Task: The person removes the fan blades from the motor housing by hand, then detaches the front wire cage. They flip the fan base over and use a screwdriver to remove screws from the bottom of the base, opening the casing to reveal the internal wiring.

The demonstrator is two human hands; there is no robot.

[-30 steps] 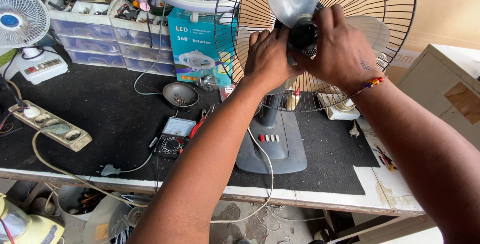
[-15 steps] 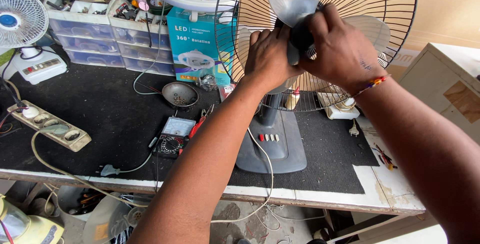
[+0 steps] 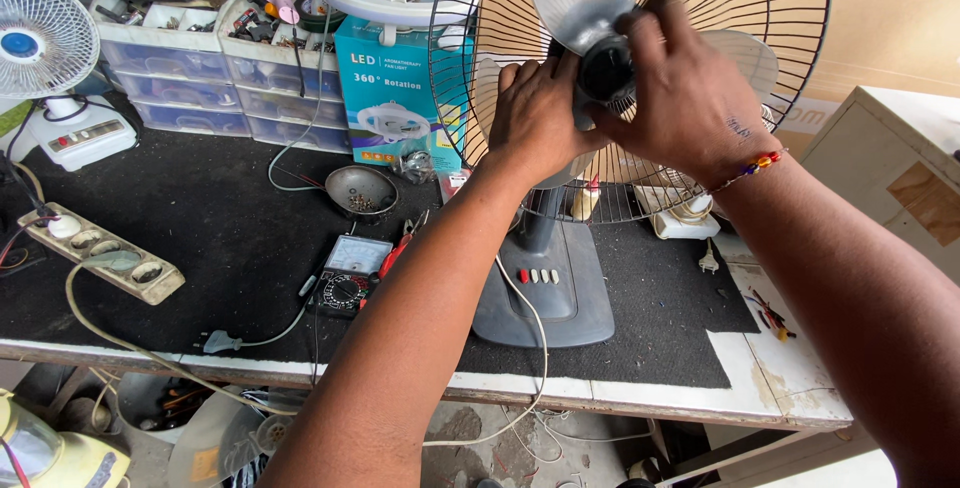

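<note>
Right hand (image 3: 690,98) is gripping the round black hub cap (image 3: 607,68) of the grey pedestal fan (image 3: 545,278); left hand (image 3: 535,113) is clasping the motor housing just beside it.

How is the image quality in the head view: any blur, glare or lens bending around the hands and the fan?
Head view: even daylight with soft shadows and no harsh glare; the left hand and right hand on the fan's dark hub look sharp, without motion smear; the wide lens bows the bench edge and stretches the forearms near the frame's bottom; the pale wall beyond the fan guard is bright but not washed out.
</note>
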